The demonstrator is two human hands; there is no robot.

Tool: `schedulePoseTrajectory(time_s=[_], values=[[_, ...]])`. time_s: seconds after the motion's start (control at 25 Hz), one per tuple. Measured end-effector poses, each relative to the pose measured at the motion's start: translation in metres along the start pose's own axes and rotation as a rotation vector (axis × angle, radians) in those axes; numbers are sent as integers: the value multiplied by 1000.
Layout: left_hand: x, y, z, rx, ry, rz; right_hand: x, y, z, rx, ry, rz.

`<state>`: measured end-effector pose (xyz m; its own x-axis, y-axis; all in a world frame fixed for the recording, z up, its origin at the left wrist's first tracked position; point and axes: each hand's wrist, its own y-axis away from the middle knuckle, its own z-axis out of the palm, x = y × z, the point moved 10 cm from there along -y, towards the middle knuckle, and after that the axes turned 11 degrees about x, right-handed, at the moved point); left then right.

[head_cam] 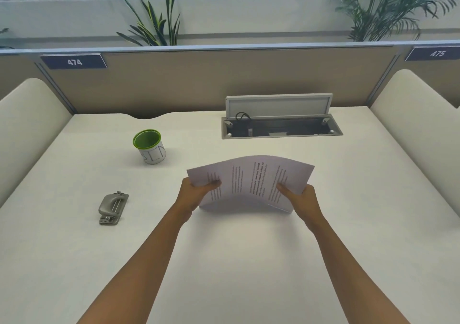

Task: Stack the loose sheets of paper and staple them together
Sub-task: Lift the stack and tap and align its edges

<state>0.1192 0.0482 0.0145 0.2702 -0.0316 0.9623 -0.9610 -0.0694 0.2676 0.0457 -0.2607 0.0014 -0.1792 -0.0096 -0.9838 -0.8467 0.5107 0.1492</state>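
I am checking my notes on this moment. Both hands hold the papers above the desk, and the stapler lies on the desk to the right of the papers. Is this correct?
Not quite. In the head view the stapler lies to the left of the papers, not the right. The rest holds: the left hand and right hand hold the papers above the desk.

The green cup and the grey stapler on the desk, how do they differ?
The cup stands upright, while the stapler lies low and flat. The cup has a bright green rim and inside over a white wall; the stapler is dull grey metal. The cup sits farther back, the stapler nearer the left hand. Both rest untouched on the desk.
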Motion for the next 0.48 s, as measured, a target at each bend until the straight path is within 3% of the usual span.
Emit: schedulePoseTrajectory(time_s=[0.48], values=[[-10, -2, 4, -1, 5, -16, 24, -2, 1, -51, 57, 78]])
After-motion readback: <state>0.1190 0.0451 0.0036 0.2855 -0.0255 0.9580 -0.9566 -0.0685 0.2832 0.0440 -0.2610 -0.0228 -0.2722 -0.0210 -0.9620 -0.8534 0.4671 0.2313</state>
